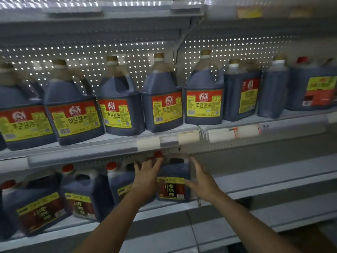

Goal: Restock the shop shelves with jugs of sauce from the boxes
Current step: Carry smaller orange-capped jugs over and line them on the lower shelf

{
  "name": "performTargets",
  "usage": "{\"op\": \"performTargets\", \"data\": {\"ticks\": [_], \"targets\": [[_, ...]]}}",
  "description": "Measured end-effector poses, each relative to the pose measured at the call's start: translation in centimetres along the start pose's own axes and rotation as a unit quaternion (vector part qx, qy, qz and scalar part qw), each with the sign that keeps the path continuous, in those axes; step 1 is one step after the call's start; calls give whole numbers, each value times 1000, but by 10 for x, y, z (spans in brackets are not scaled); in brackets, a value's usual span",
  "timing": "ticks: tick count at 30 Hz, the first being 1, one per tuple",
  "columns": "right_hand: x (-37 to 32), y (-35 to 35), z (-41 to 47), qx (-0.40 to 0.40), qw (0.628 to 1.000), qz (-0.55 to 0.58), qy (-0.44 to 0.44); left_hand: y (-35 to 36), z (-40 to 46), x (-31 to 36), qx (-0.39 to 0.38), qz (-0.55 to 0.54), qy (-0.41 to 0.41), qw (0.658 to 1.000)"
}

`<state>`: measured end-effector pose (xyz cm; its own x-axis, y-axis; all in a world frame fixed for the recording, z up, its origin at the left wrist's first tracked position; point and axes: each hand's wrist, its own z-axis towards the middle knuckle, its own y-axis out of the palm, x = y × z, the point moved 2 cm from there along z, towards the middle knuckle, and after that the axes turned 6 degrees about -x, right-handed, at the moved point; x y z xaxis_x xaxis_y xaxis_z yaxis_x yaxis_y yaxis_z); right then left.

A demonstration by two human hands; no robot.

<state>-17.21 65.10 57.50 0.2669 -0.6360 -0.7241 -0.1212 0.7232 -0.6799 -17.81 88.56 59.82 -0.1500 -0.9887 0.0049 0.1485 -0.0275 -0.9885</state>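
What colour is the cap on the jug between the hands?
Red: the cap, in the head view.

Dim, backlit through the perforated panel (pixel 102 52); motion blur, wide-angle bending at edges.

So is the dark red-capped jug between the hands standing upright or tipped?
Upright: the dark red-capped jug sits flat on the lower shelf, cap on top.

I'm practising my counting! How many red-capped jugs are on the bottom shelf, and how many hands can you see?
jugs: 4
hands, the left hand and the right hand: 2
Total: 6
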Motion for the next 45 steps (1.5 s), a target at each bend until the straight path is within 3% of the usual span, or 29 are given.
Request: {"op": "performTargets", "data": {"ticks": [5, 12, 18, 23, 27, 34, 40, 45], "targets": [[19, -12, -104, -5, 999, -32, 32, 16, -65, 42, 2, -55, 37, 998], [68, -19, -275, 36, 992, 24, 117, 42, -141, 153, -133, -106, 147, 974], [128, -41, -440, 117, 959, 33, 255, 66, -189, 291, -248, -129, 294, 914], [166, -40, -582, 205, 890, 53, 403, 97, -237, 404, -347, -118, 431, 825], [182, -36, -648, 287, 825, 76, 481, 125, -260, 474, -419, -90, 507, 748], [242, -41, -656, 394, 720, 151, 551, 184, -249, 596, -445, -57, 591, 670], [308, -42, -645, 405, 651, 177, 618, 257, -234, 692, -472, -9, 667, 576], [363, 3, -655, 427, 588, 205, 655, 334, -246, 751, -503, 53, 695, 511]]}}
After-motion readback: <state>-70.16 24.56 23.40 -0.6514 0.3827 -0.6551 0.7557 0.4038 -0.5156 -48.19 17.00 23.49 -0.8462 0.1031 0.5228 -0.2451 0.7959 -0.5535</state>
